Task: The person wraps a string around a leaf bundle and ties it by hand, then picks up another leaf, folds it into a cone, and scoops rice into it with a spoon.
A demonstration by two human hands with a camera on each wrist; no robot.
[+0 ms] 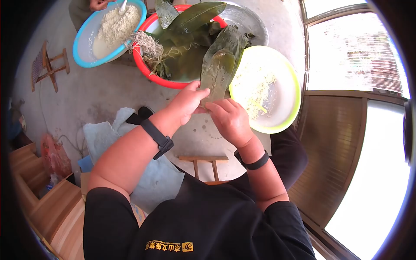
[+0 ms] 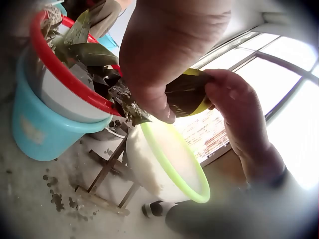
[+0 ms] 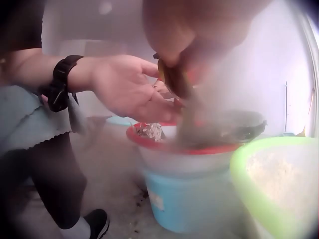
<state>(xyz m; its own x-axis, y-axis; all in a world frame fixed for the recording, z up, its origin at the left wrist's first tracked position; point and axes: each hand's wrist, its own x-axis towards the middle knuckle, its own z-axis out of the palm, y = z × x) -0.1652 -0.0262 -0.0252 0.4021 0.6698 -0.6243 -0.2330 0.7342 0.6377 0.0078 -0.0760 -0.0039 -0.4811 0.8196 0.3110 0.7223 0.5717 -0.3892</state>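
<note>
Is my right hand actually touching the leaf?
Touching. The left wrist view shows it plainly: the right hand pinches the end of the leaf in its fingers.

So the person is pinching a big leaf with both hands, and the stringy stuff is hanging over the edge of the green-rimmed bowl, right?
Not quite: the head view shows the stringy stuff over the edge of the red-rimmed bowl, not the green-rimmed bowl. The left hand and right hand do pinch a big leaf.

Grey floor (image 2: 30, 191) under bucket (image 2: 42, 134) and stool (image 2: 102, 200)
</note>
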